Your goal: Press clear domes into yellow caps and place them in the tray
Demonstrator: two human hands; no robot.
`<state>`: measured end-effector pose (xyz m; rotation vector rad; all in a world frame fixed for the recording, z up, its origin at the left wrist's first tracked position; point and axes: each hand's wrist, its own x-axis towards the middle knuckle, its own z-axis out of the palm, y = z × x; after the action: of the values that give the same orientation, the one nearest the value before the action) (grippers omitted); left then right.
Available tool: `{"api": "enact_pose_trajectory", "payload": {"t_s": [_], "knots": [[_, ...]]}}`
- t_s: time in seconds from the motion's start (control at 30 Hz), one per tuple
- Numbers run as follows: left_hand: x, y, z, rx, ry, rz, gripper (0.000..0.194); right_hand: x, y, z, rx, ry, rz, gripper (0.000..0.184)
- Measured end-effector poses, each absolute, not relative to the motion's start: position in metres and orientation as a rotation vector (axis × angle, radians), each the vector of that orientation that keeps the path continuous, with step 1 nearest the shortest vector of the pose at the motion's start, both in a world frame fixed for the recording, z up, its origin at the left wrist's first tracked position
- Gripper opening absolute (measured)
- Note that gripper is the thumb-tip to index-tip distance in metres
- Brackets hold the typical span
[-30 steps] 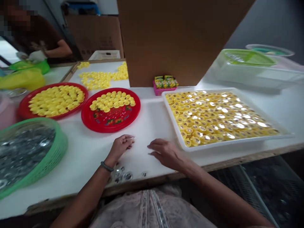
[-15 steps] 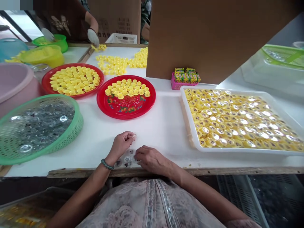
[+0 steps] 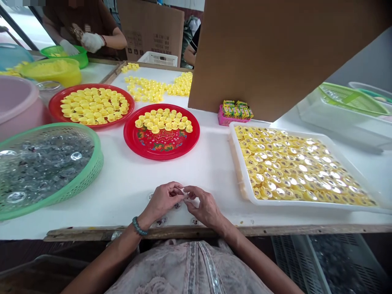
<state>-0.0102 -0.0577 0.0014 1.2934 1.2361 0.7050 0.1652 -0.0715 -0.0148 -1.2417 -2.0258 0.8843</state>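
My left hand [image 3: 163, 201], with a green bead bracelet [image 3: 139, 226] on its wrist, is closed in a pinch. My right hand [image 3: 206, 207] meets it fingertip to fingertip, also pinching. Whatever sits between the fingers is too small and covered to name. Under and around both hands lie several small clear plastic discs with dark prints, such as a clear disc [image 3: 161, 221] near the table's edge. Beyond the hands, a red tray [image 3: 147, 151] with a printed pattern bears yellow cap-like pieces [image 3: 167, 118] on its far half.
At left stand a green basket [image 3: 97, 163] of clear pieces and a pink tub [image 3: 21, 102]. A white tray [image 3: 241, 179] of yellow pieces lies at right. A cardboard sheet [image 3: 260, 53] rises behind a pink basket [image 3: 226, 120]. Across the table is a co-worker's gloved hand [image 3: 92, 42].
My left hand has come slightly right and my right hand has lifted off the discs, so their fingertips now meet. The co-worker's gloved hand moved left, off the yellow pieces. The view shifted.
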Motion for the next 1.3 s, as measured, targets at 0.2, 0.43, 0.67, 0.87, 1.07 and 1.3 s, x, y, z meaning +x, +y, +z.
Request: {"api": "enact_pose_trajectory", "payload": {"t_s": [0.2,0.43,0.67,0.87,1.07,1.3], "knots": [[-0.009,-0.063,0.0,1.303,1.263,0.664,0.027,0.164,-0.071,-0.017,-1.228,-2.041,0.883,0.026],[-0.01,-0.069,-0.002,1.21,1.283,0.707,0.024,0.165,-0.073,-0.015,-1.21,-2.006,0.919,0.026],[0.004,-0.061,0.009,1.029,1.269,0.904,0.031,0.168,-0.064,-0.008,-1.209,-1.664,1.096,0.026],[0.013,-0.056,0.019,0.883,1.279,0.972,0.023,0.173,-0.057,0.002,-1.168,-1.67,1.116,0.026],[0.016,-0.042,0.025,0.839,1.292,1.0,0.019,0.172,-0.045,0.003,-1.113,-2.106,0.479,0.029],[0.016,-0.02,0.033,0.898,1.271,0.993,0.014,0.165,-0.027,-0.005,-1.048,-1.995,0.372,0.033]]}}
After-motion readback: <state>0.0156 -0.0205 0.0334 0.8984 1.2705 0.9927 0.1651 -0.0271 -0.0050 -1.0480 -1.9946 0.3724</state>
